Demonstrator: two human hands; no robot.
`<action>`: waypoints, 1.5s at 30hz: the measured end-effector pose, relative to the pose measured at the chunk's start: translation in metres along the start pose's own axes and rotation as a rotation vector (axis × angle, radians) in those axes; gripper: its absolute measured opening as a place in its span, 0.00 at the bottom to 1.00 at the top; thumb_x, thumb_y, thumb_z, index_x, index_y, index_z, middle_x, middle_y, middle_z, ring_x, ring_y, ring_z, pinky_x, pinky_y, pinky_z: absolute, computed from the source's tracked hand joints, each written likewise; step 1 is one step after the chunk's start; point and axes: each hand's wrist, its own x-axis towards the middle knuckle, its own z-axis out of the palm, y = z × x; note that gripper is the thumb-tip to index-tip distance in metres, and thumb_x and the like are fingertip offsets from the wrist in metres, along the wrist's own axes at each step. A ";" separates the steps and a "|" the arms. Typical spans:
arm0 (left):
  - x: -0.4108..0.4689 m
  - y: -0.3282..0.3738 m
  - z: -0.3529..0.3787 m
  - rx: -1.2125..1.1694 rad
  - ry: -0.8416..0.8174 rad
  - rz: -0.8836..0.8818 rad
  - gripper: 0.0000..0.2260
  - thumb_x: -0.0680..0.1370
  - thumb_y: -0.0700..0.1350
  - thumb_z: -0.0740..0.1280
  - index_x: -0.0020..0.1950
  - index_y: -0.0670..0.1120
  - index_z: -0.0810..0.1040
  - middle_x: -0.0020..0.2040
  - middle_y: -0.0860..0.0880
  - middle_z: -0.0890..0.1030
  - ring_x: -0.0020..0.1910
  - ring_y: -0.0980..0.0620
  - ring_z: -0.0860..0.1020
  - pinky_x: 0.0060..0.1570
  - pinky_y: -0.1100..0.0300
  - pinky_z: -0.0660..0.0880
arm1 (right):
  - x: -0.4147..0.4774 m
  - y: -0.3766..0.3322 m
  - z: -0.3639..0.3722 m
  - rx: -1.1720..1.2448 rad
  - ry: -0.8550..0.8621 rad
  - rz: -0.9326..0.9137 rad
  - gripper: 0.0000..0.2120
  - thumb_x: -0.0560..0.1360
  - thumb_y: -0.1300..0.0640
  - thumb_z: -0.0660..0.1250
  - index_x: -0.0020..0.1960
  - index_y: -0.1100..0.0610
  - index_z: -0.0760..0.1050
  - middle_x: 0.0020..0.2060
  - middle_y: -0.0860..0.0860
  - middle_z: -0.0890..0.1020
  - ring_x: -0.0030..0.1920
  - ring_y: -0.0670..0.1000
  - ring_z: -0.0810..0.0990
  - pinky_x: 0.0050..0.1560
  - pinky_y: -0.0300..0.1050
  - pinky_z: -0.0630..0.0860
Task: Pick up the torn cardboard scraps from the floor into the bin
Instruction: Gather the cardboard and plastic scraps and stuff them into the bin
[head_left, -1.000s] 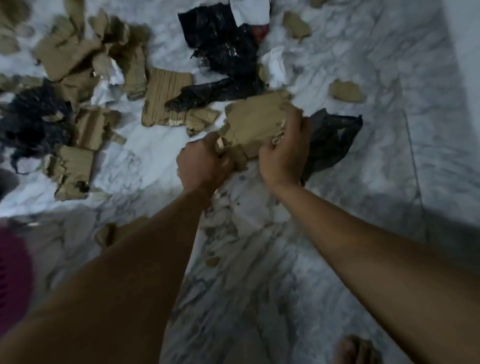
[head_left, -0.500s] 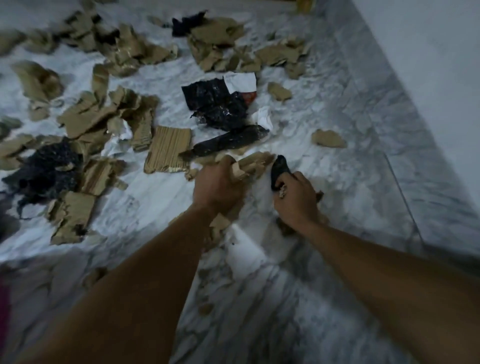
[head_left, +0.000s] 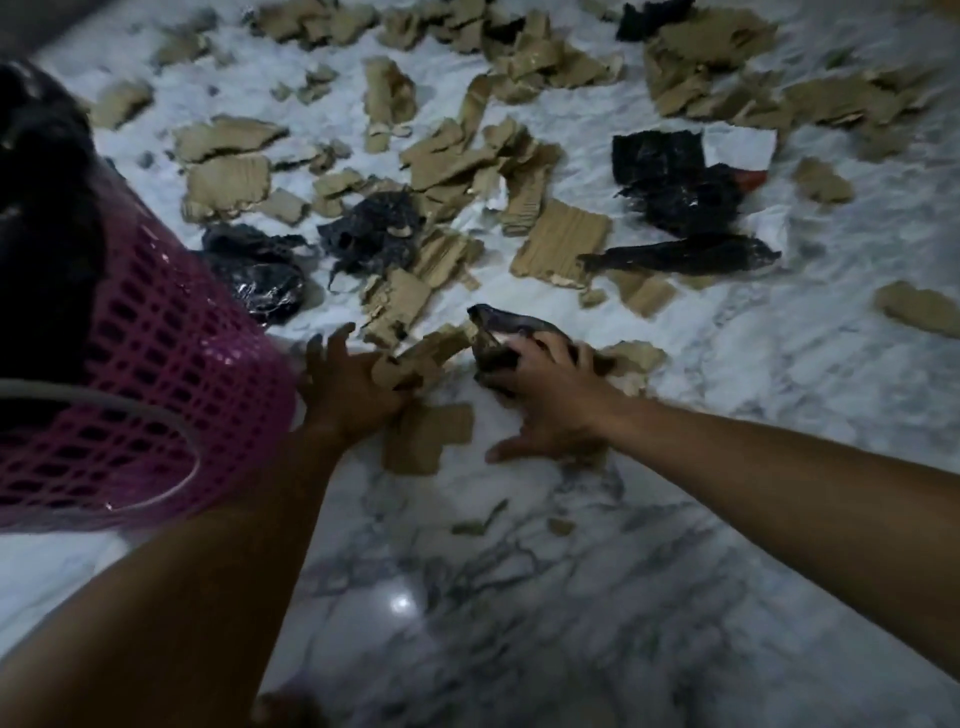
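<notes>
A dim, head-worn view looked down on a white marble floor (head_left: 519, 623) littered with torn brown cardboard scraps (head_left: 563, 241) and crumpled black plastic pieces (head_left: 675, 192). Two bare arms reached forward from the bottom of the frame. The left hand (head_left: 353, 387) lay low over the floor, its grip closed around a small bundle of cardboard pieces (head_left: 421, 356), with two fingers spread loose. The right hand (head_left: 545, 402) pressed down just beside it, its grip closed on a dark plastic scrap (head_left: 501, 332), thumb stretched out along the floor. A flat cardboard piece (head_left: 426, 439) lay between the two wrists. A pink mesh bin (head_left: 156, 374) with a dark liner stood at the left, touching the left forearm.
</notes>
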 end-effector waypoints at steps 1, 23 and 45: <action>-0.002 -0.003 0.003 0.019 -0.077 -0.002 0.47 0.56 0.79 0.62 0.66 0.52 0.76 0.75 0.47 0.65 0.74 0.41 0.62 0.69 0.42 0.62 | -0.006 0.005 0.011 0.000 -0.052 -0.020 0.52 0.58 0.14 0.53 0.77 0.32 0.47 0.79 0.46 0.43 0.78 0.57 0.40 0.71 0.74 0.41; 0.063 0.053 0.002 0.167 -0.132 0.129 0.46 0.56 0.76 0.69 0.67 0.52 0.70 0.77 0.43 0.60 0.75 0.36 0.58 0.69 0.40 0.62 | -0.025 -0.032 0.058 -0.094 0.317 -0.335 0.13 0.82 0.44 0.56 0.57 0.48 0.75 0.57 0.57 0.76 0.52 0.59 0.73 0.46 0.55 0.70; 0.049 0.071 -0.027 0.106 -0.378 0.145 0.46 0.50 0.75 0.63 0.67 0.58 0.74 0.78 0.50 0.55 0.78 0.41 0.50 0.74 0.40 0.55 | 0.098 0.103 -0.088 0.449 0.207 0.655 0.40 0.68 0.28 0.67 0.75 0.34 0.54 0.79 0.52 0.44 0.76 0.70 0.45 0.72 0.71 0.52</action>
